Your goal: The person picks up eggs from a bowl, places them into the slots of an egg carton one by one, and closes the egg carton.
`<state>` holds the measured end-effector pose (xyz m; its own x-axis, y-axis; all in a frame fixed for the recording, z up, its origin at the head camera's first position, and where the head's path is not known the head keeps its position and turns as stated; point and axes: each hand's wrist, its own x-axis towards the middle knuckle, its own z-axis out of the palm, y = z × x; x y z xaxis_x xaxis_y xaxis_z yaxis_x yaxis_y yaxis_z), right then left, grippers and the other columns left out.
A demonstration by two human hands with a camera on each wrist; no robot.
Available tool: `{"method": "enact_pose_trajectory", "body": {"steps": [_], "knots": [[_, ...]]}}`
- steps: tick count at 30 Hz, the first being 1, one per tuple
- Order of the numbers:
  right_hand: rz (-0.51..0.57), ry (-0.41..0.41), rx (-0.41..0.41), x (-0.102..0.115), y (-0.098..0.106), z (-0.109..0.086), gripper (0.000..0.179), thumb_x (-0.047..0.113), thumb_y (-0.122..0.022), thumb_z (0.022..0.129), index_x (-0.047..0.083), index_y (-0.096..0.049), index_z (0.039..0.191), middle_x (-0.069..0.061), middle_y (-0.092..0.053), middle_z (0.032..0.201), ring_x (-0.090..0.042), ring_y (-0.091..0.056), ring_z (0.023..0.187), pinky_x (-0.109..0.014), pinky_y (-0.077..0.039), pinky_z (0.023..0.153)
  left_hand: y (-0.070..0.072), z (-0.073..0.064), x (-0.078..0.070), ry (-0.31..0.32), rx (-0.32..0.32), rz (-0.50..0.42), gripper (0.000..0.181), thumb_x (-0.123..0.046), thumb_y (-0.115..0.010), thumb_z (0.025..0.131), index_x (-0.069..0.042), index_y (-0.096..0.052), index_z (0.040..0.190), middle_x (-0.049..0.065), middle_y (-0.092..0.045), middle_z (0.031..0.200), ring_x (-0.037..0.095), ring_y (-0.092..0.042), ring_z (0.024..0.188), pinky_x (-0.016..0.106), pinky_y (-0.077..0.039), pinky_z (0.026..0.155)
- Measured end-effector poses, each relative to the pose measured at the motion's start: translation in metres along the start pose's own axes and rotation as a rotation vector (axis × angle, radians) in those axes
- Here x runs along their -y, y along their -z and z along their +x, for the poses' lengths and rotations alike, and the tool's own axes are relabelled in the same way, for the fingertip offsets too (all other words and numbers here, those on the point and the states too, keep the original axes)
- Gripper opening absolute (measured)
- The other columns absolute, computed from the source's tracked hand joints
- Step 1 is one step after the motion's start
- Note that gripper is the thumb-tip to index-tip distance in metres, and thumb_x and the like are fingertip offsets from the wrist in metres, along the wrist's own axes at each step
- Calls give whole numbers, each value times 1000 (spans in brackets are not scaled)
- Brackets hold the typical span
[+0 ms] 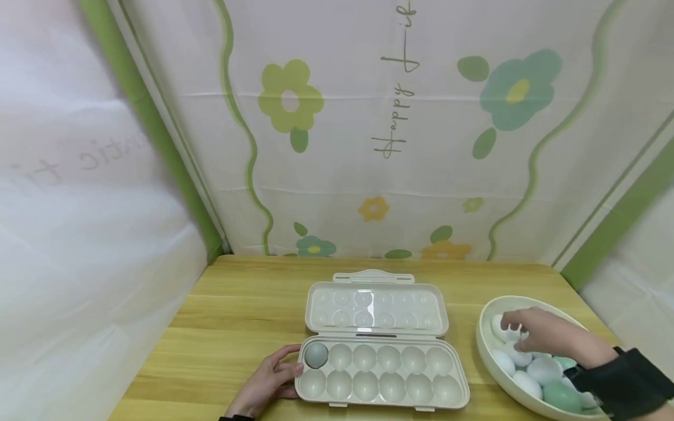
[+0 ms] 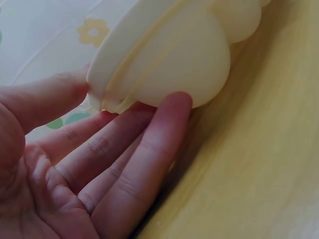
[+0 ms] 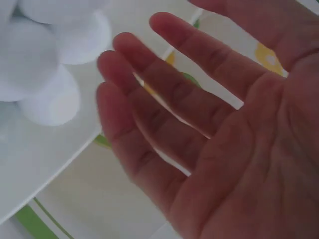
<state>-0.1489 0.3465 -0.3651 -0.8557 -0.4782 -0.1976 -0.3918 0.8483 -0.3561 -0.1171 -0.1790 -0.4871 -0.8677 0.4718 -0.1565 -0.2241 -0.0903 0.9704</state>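
An open cream egg box (image 1: pixel 379 403) lies on the table, lid laid back. One pale grey-green egg (image 1: pixel 316 355) sits in its back-left cup. My left hand (image 1: pixel 271 374) holds the box's left end, thumb (image 2: pixel 55 92) at the rim and fingers (image 2: pixel 144 164) against the outer wall. To the right, a cream bowl (image 1: pixel 487 351) holds several white and green eggs, among them a green egg (image 1: pixel 562 396). Over the bowl is my right hand (image 1: pixel 547 333), fingers slightly bent and spread. The right wrist view shows nothing in its palm, with white eggs (image 3: pixel 84 37) near the fingertips.
The wooden table (image 1: pixel 221 327) extends left of the box and behind it. A white flowered curtain (image 1: pixel 337 146) closes off the back, and white cloth with green edging hangs at both sides.
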Motion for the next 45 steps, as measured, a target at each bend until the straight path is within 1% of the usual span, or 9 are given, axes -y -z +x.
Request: {"method": "enact_pose_trajectory", "body": {"steps": [5, 10, 16, 22, 26, 29, 37, 39, 45], "knots": [[0, -38, 31, -6, -12, -4, 37, 12, -76, 67, 5, -61, 101, -8, -58, 91, -20, -47, 73, -34, -43, 61, 1, 1, 1, 4, -1, 13, 54, -14, -54, 93, 4, -29, 137, 20, -67, 103, 27, -64, 89, 38, -57, 72], [-21, -49, 38, -5, -16, -2, 35, 4, -71, 66, 5, -61, 100, -6, -55, 87, -19, -39, 70, -31, -34, 59, 2, 5, -1, 19, -7, 8, 55, -15, -55, 92, 2, -30, 138, 21, -67, 105, 28, -65, 90, 38, -57, 72], [-102, -44, 18, -6, -27, -1, 34, -2, -69, 59, 11, -57, 89, -2, -50, 79, -18, -39, 67, -30, -33, 58, 0, 3, 1, 33, -15, 5, 55, -16, -55, 92, 2, -31, 138, 22, -67, 105, 29, -64, 90, 39, -57, 72], [-172, -62, 8, -4, -32, 0, 32, 0, -71, 59, 13, -54, 83, -1, -47, 73, -17, -39, 61, -29, -35, 53, 0, 3, 4, 27, -16, 7, 54, -15, -55, 92, 3, -31, 137, 20, -67, 102, 29, -65, 90, 39, -57, 71], [-180, -92, 15, -2, -29, 0, 31, 1, -73, 62, 12, -57, 87, -2, -49, 75, -17, -40, 62, -28, -35, 53, 1, 3, 4, 21, -16, 9, 55, -15, -55, 92, 3, -30, 138, 19, -67, 102, 28, -65, 89, 38, -58, 71], [-208, -90, -4, 0, -24, 0, 33, 3, -74, 63, 9, -58, 91, -3, -52, 77, -17, -41, 64, -29, -37, 53, 2, 2, 2, 12, -8, 11, 55, -15, -54, 93, 4, -29, 138, 19, -67, 102, 27, -65, 89, 37, -58, 70], [-240, -93, -65, 16, -2, -1, 34, 9, -77, 65, 9, -53, 88, 0, -56, 76, -13, -45, 64, -32, -46, 56, 2, 2, 1, 4, 0, -4, 54, -14, -53, 93, 5, -29, 137, 20, -67, 103, 28, -65, 89, 38, -57, 71], [-241, -83, -76, 21, 3, -1, 33, 11, -78, 65, 9, -52, 87, 1, -55, 75, -13, -44, 63, -31, -45, 55, 2, 3, 1, 2, 1, -5, 53, -13, -53, 93, 5, -29, 137, 20, -67, 103, 28, -65, 90, 39, -57, 72], [-253, -5, -135, 35, 10, 1, 32, 12, -77, 66, 13, -51, 83, 6, -48, 71, -11, -39, 63, -27, -38, 53, 0, 1, 0, 10, -12, 1, 54, -13, -53, 93, 4, -29, 138, 23, -66, 104, 28, -64, 90, 40, -57, 72]]}}
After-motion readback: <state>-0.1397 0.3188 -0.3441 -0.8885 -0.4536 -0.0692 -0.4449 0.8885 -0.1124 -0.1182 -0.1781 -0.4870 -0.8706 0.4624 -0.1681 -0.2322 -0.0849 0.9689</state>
